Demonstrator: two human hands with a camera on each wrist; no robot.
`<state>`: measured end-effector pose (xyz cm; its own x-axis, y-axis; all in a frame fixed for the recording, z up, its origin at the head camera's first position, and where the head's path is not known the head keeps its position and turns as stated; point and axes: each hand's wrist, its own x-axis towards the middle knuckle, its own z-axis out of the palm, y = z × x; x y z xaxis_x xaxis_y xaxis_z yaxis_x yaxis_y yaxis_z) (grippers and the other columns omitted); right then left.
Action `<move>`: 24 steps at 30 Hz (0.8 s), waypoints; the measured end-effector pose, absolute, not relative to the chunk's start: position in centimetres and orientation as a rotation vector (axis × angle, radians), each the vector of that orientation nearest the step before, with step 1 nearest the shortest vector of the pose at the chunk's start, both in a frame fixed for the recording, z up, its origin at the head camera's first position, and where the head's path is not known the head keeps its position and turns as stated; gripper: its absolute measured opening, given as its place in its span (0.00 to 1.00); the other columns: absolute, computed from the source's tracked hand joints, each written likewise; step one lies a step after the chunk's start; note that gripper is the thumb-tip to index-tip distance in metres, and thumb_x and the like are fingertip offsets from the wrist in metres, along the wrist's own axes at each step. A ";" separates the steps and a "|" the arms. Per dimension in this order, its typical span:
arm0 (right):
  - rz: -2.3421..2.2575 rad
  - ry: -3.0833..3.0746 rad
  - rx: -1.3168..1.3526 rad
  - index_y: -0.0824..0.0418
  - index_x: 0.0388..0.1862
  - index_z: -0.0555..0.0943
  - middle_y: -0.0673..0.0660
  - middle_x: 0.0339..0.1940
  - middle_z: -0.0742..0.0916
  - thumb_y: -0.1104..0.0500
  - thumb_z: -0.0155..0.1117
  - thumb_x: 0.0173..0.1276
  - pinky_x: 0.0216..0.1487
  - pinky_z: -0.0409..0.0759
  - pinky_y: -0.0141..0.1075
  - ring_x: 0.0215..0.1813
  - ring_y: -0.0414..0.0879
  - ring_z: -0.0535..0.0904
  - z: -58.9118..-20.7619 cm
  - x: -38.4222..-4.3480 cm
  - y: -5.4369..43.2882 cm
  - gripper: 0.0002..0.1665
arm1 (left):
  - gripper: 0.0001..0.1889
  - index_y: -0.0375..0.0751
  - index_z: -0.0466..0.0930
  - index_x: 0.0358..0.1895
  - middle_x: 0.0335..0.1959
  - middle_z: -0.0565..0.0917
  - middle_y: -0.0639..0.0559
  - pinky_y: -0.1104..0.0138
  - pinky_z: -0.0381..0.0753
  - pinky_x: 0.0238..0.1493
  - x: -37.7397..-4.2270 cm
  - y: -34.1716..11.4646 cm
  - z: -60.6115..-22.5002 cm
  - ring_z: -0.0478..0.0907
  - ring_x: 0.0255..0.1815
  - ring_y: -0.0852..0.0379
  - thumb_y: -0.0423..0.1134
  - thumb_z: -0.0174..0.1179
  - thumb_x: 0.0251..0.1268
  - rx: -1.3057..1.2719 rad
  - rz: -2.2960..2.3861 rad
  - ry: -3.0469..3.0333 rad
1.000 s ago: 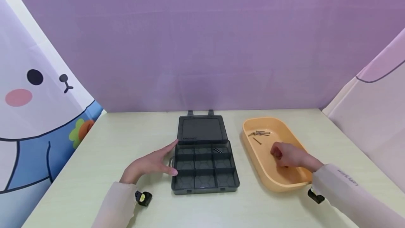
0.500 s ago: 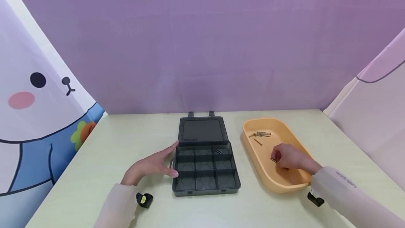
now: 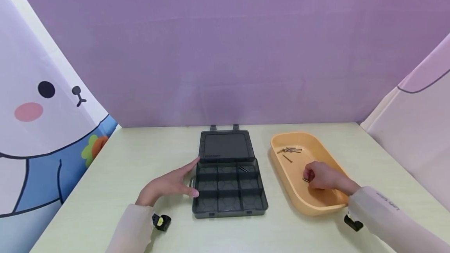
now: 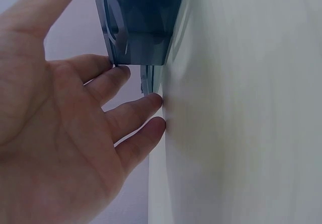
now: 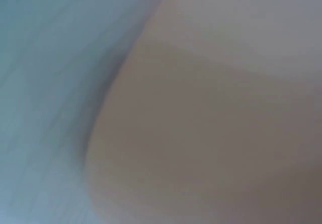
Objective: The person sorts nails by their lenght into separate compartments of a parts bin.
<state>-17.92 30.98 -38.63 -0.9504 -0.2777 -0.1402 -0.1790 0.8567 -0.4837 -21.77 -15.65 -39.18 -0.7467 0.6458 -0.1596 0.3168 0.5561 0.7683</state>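
Box (image 3: pixel 229 203): my landmark for all of this. Dark plastic, sitting on the surface (image 3: pixel 228 237), lid (image 3: pixel 226 145) flipped back on its far side. Two thin dark pieces (image 3: pixel 243 169) lie in its far right compartment.
Left grip (image 3: pixel 168 186): spread out and relaxed at the box's left side, fingertips touching it, not clenched on anything. Hasn't really changed in the last second.
Tray (image 3: pixel 295 173): shallow, orange-ish, just right of the box.
Right grip (image 3: pixel 320 174): inside the tray, right of the box, level with its compartments. Fingers curled in, still about where they were.
Nail at the fingertips (image 3: pixel 306 180): here's the change, a second ago no nail showed there, now one pokes out. Can't tell if it's pinched or just lying under them.
Other nails: pile (image 3: pixel 291 150) right of the box, level with its lid, plus a lone nail (image 3: pixel 287 158) beside the pile. Same spots as before.
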 end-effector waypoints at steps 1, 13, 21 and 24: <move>-0.707 2.824 -0.353 0.60 0.27 0.75 0.50 0.22 0.75 0.71 0.67 0.45 0.23 0.67 0.28 0.25 0.41 0.70 -38.6 -17.9 31.0 0.12 | 0.59 0.41 0.35 0.77 0.77 0.42 0.37 0.41 0.48 0.72 -21.8 -15.6 -39.2 0.41 0.76 0.35 0.53 0.70 0.52 0.778 1.045 2.367; -0.659 2.907 -0.466 0.60 0.24 0.78 0.47 0.23 0.79 0.65 0.70 0.49 0.29 0.70 0.27 0.28 0.38 0.70 -37.7 -17.7 32.0 0.08 | 0.59 0.40 0.35 0.77 0.78 0.42 0.37 0.42 0.48 0.72 -21.6 -15.4 -39.3 0.41 0.77 0.35 0.53 0.70 0.52 0.783 1.039 2.373; -0.619 2.934 -0.434 0.60 0.25 0.77 0.48 0.22 0.77 0.66 0.66 0.48 0.30 0.68 0.28 0.28 0.40 0.69 -36.3 -17.6 32.9 0.06 | 0.59 0.42 0.35 0.77 0.78 0.41 0.38 0.42 0.48 0.73 -21.7 -15.4 -39.1 0.40 0.77 0.37 0.53 0.70 0.52 0.762 1.022 2.377; -0.604 2.917 -0.430 0.61 0.26 0.78 0.48 0.23 0.77 0.67 0.65 0.49 0.30 0.67 0.29 0.29 0.40 0.69 -35.5 -17.6 33.0 0.05 | 0.59 0.41 0.35 0.77 0.78 0.41 0.38 0.42 0.48 0.72 -21.7 -15.5 -39.1 0.40 0.77 0.36 0.53 0.70 0.52 0.763 1.022 2.375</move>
